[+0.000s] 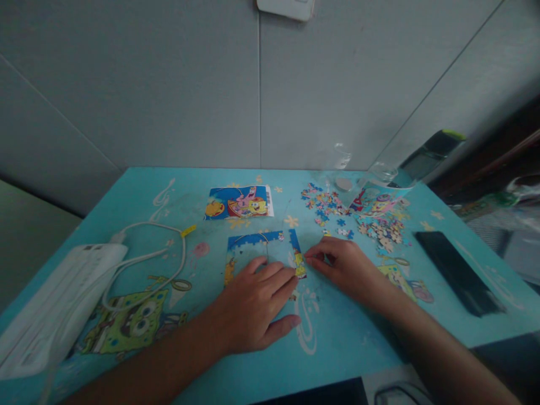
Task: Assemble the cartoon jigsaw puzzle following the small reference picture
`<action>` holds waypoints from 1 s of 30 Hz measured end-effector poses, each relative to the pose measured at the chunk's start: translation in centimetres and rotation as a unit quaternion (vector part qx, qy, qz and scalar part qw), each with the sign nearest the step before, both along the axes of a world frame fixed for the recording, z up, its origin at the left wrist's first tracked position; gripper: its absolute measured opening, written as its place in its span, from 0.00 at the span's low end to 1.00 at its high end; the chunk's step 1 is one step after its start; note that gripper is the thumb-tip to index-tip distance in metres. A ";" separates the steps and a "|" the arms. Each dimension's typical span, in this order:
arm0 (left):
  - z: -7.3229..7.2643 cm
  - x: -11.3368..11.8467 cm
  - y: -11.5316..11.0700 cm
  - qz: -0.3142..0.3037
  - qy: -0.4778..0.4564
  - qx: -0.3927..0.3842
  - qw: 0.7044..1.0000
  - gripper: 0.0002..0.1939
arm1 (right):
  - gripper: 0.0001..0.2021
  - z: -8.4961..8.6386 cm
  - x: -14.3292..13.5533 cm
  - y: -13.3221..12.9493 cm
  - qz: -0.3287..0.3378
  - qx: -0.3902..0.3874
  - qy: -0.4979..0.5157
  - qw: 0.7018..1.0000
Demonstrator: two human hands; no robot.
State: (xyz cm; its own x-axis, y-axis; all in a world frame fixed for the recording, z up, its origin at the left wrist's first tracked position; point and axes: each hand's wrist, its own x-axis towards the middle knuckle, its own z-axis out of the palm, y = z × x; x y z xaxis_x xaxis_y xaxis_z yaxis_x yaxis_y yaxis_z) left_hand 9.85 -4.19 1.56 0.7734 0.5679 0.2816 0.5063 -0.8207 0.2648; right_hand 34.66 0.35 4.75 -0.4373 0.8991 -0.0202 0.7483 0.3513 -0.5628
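A partly joined jigsaw border (255, 238) lies on the light blue table, with blue pieces along its top and yellowish ones down its left side. Its right strip (297, 254) stands slightly apart from the top row at the corner. My left hand (261, 306) rests palm down across the lower part of the border, fingers stretched out, hiding what lies beneath. Just right of the strip, my right hand (340, 259) has thumb and forefinger pinched together; anything between them is too small to make out. Behind the border lies a printed cartoon picture card (240, 202).
Loose jigsaw pieces (323, 202) are heaped at the back right, with more pieces (386, 232) beside a clear printed container (377, 199). A flat black object (458, 273) lies on the right. At left, a white device (63, 298) trails a white cable (184, 253).
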 end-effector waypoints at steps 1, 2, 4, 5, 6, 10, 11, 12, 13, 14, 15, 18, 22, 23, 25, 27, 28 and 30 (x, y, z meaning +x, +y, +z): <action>0.0 0.0 0.0 0.000 0.001 -0.001 1.000 0.24 | 0.06 0.1 0.1 0.0 0.001 -0.010 -0.002 1.000; 0.1 0.0 0.0 0.001 0.003 -0.001 1.000 0.25 | 0.05 0.1 0.1 -0.1 0.001 -0.020 -0.007 1.000; 0.1 0.1 0.1 0.002 0.005 -0.001 1.000 0.25 | 0.04 0.0 0.1 -0.2 -0.002 -0.035 -0.024 0.999; 0.1 0.1 0.1 0.001 0.006 -0.001 1.000 0.25 | 0.05 0.0 0.1 -0.3 -0.005 -0.039 -0.035 0.999; 0.1 0.1 0.1 0.001 0.007 -0.001 1.000 0.25 | 0.06 -0.1 0.0 -0.4 -0.006 -0.040 -0.045 0.998; 0.1 0.0 0.0 -0.002 0.015 -0.001 1.000 0.25 | 0.06 -0.2 -0.1 -0.7 0.000 -0.038 -0.059 0.998; 0.1 0.0 0.0 -0.003 0.017 -0.001 1.000 0.25 | 0.06 -0.2 -0.2 -0.7 0.004 -0.037 -0.058 0.998; 0.1 0.0 0.0 -0.003 0.017 -0.002 1.000 0.24 | 0.05 -0.2 -0.2 -0.7 0.007 -0.036 -0.057 0.998; 0.1 0.0 0.0 -0.003 0.018 -0.002 1.000 0.24 | 0.05 -0.2 -0.2 -0.7 0.010 -0.035 -0.058 0.998; 0.0 0.0 0.0 -0.001 0.017 -0.002 1.000 0.24 | 0.05 -0.2 -0.2 -0.8 0.013 -0.037 -0.058 0.998; 0.0 0.0 0.1 0.001 0.016 0.000 1.000 0.24 | 0.05 -0.2 -0.2 -0.8 0.015 -0.040 -0.060 0.997; 0.0 0.1 0.1 0.008 0.019 0.002 1.000 0.23 | 0.05 -0.3 -0.1 -0.7 0.017 -0.048 -0.058 0.997; -0.1 0.1 0.1 0.011 0.022 0.000 1.000 0.23 | 0.05 -0.3 -0.2 -0.8 0.021 -0.044 -0.048 0.998; -0.1 0.0 0.1 0.010 0.021 0.001 1.000 0.22 | 0.04 -0.3 -0.2 -0.8 0.024 -0.042 -0.047 0.998; -0.1 0.0 0.1 0.009 0.020 0.001 1.000 0.22 | 0.04 -0.1 -0.3 -0.8 0.028 -0.039 -0.044 0.998; -0.1 0.1 0.1 0.010 0.019 0.003 1.000 0.22 | 0.03 -0.1 -0.3 -0.8 0.030 -0.040 -0.041 0.998; -0.1 0.1 0.1 0.011 0.019 0.004 1.000 0.21 | 0.04 -0.1 -0.3 -0.8 0.030 -0.041 -0.040 0.998; 0.0 0.1 0.1 0.011 0.018 0.008 1.000 0.21 | 0.04 -0.3 -0.2 -0.7 0.031 -0.045 -0.039 0.998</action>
State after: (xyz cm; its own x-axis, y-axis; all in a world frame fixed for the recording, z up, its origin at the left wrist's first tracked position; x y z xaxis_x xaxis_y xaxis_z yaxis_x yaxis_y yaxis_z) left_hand 9.98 -4.06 1.51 0.7702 0.5811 0.2628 0.5339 -0.8129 0.2328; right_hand 34.47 -0.38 4.49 -0.4852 0.8639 -0.1350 0.7694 0.3485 -0.5353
